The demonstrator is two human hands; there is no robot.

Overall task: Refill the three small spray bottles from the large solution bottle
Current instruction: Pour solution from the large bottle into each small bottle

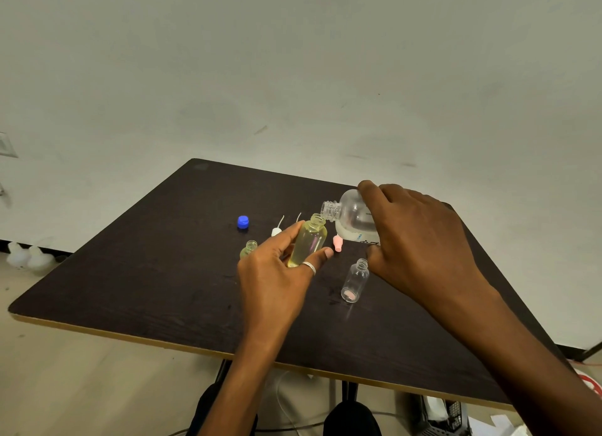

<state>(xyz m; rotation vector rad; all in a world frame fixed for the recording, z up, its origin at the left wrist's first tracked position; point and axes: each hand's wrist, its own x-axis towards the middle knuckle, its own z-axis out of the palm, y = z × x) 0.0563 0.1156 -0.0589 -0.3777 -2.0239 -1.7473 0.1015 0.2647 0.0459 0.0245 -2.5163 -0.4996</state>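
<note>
Nearest me, my right forearm (508, 331) reaches out over the dark bench (130, 272). My right grip (420, 237) is wrapped over the body of the large solution bottle (353, 217) and holds it tipped on its side above the bench, open neck pointing left. A little whitish liquid lies along its lower side.

My left grip (277, 272), with a ring (309, 268) on one finger, is closed around the yellowish spray bottle (309, 240), thumb on one side and fingers on the other. That bottle leans to the right, uncapped, with its mouth just under the large bottle's mouth. I cannot tell whether liquid is passing between them.

On the bench a clear small bottle (355, 281) stands open just below my right grip, and a greenish small bottle (249, 248) stands open beside my left fingers. A white spray top (277, 229) and a pink spray top (337, 242) lie behind the bottles, and a blue cap (243, 222) sits further left.
</note>
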